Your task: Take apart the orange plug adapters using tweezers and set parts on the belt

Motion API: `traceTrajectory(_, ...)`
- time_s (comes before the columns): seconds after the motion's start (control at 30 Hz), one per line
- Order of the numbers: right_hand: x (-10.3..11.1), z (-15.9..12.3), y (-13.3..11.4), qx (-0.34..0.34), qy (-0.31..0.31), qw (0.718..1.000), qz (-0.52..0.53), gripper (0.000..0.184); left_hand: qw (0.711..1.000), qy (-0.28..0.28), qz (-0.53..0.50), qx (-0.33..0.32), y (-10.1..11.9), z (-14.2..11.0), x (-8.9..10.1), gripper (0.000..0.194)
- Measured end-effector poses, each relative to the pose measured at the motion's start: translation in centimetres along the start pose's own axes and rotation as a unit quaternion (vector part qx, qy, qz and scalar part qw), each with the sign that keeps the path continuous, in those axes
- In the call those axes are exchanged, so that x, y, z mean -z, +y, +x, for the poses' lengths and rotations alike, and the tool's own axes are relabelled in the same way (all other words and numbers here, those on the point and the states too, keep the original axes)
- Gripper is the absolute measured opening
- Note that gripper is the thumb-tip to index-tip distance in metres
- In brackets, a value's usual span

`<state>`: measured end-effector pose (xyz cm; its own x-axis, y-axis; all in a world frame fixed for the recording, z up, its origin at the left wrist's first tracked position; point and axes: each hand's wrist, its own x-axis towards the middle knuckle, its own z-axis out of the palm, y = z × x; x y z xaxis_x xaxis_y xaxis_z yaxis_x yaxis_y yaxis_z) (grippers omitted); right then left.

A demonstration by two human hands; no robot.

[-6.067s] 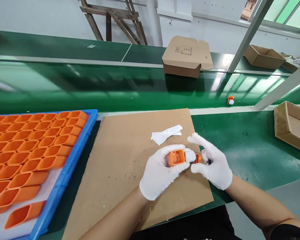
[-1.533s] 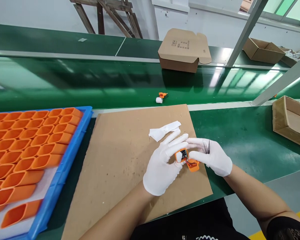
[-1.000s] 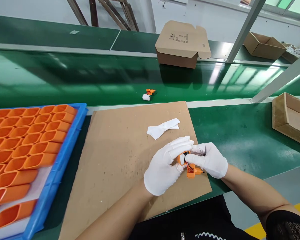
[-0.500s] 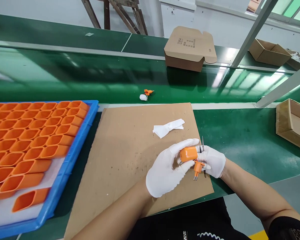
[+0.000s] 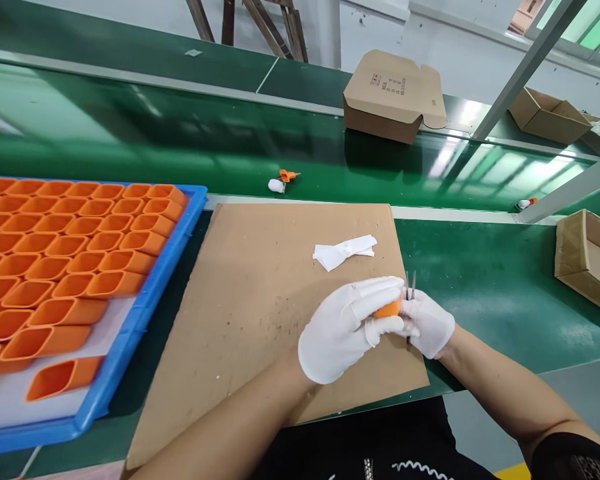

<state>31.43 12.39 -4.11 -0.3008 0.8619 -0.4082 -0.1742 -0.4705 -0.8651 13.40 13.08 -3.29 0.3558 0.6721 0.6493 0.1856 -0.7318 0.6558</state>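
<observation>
Both my hands wear white gloves and meet over the right part of a brown cardboard sheet (image 5: 260,280). My left hand (image 5: 345,330) is wrapped round a small orange plastic part (image 5: 389,308), of which only a sliver shows between the fingers. My right hand (image 5: 427,323) is closed against the same part and also grips metal tweezers (image 5: 411,285), whose tips stick up above the knuckles.
A blue tray (image 5: 145,313) with several orange shells (image 5: 80,260) lies at the left. A white paper scrap (image 5: 344,250) rests on the cardboard. On the green belt (image 5: 130,147) lie an orange-and-white piece (image 5: 280,181) and a folded carton (image 5: 393,97). An open carton (image 5: 587,260) stands at the right.
My left hand has closed over the orange part, hiding its pronged end. The orange-and-white piece on the belt has drifted left.
</observation>
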Motion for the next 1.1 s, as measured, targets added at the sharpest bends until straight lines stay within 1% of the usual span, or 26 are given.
traceTrajectory(0.03, -0.1, -0.1, -0.4, 0.007, 0.026, 1.0, 0.011, 0.038, 0.999, -0.002, 0.046, -0.027, -0.5, 0.0, 0.0, 0.032)
traceTrajectory(0.1, -0.5, -0.4, -1.0, 0.055, 0.088, 0.995, 0.001, 0.042, 0.992, -0.021, 0.115, -0.05, -1.1, 0.0, -0.1, 0.035)
traceTrajectory(0.17, -0.7, -0.8, -1.3, 0.102, 0.129, 0.986, -0.04, 0.044, 0.987, -0.027, 0.153, -0.029, -1.2, 0.0, -0.2, 0.037)
traceTrajectory(0.27, -0.6, -1.1, -1.4, 0.152, 0.135, 0.97, -0.137, 0.043, 0.985, 0.017, 0.169, 0.034, -0.7, 0.0, -0.4, 0.04)
traceTrajectory(0.33, -0.4, -1.3, -1.2, 0.203, 0.132, 0.947, -0.212, 0.043, 0.987, 0.018, 0.149, 0.065, -0.4, 0.1, -0.2, 0.044)
traceTrajectory(0.43, -0.1, -1.4, -0.9, 0.283, 0.126, 0.902, -0.301, 0.041, 0.992, -0.026, 0.097, 0.073, -0.4, 0.1, 0.1, 0.044)
traceTrajectory(0.5, 0.1, -1.4, -0.9, 0.329, 0.128, 0.87, -0.343, 0.037, 0.994, -0.042, 0.069, 0.074, -0.6, 0.0, 0.2, 0.041)
traceTrajectory(0.57, 0.4, -1.4, -1.3, 0.366, 0.133, 0.837, -0.385, 0.03, 0.993, -0.049, 0.052, 0.091, -0.8, -0.1, 0.2, 0.037)
traceTrajectory(0.63, 0.8, -1.4, -1.8, 0.384, 0.154, 0.813, -0.411, 0.023, 0.99, -0.042, 0.043, 0.131, -0.9, -0.2, 0.2, 0.032)
traceTrajectory(0.67, 1.0, -1.4, -2.1, 0.382, 0.175, 0.81, -0.409, 0.02, 0.985, -0.023, 0.039, 0.164, -0.9, -0.2, 0.2, 0.031)
traceTrajectory(0.7, 1.2, -1.4, -2.4, 0.372, 0.2, 0.816, -0.394, 0.016, 0.977, 0.001, 0.025, 0.21, -0.9, -0.2, 0.4, 0.032)
traceTrajectory(0.73, 1.4, -1.4, -2.6, 0.353, 0.224, 0.83, -0.368, 0.012, 0.964, 0.026, -0.007, 0.264, -0.9, -0.1, 0.6, 0.035)
traceTrajectory(0.77, 1.5, -1.4, -2.7, 0.328, 0.24, 0.85, -0.334, 0.009, 0.946, 0.046, -0.059, 0.316, -0.9, -0.1, 0.9, 0.038)
traceTrajectory(0.8, 1.5, -1.3, -2.7, 0.303, 0.246, 0.872, -0.296, 0.009, 0.923, 0.057, -0.125, 0.359, -0.8, 0.0, 1.1, 0.041)
traceTrajectory(0.83, 1.4, -1.3, -2.7, 0.278, 0.242, 0.892, -0.261, 0.011, 0.9, 0.056, -0.194, 0.387, -0.7, 0.1, 1.4, 0.044)
traceTrajectory(0.87, 1.2, -1.2, -2.6, 0.26, 0.232, 0.907, -0.235, 0.013, 0.879, 0.041, -0.257, 0.398, -0.6, 0.2, 1.6, 0.044)
traceTrajectory(0.93, 0.9, -1.2, -2.3, 0.243, 0.214, 0.92, -0.221, 0.015, 0.855, -0.003, -0.34, 0.392, -0.2, 0.4, 1.7, 0.04)
traceTrajectory(1.03, 0.5, -1.2, -2.0, 0.236, 0.208, 0.915, -0.251, 0.016, 0.823, -0.047, -0.411, 0.388, 0.5, 0.5, 0.9, 0.036)
traceTrajectory(1.1, 0.4, -1.1, -1.8, 0.238, 0.212, 0.91, -0.267, 0.016, 0.802, -0.042, -0.449, 0.392, 0.6, 0.5, 0.2, 0.035)
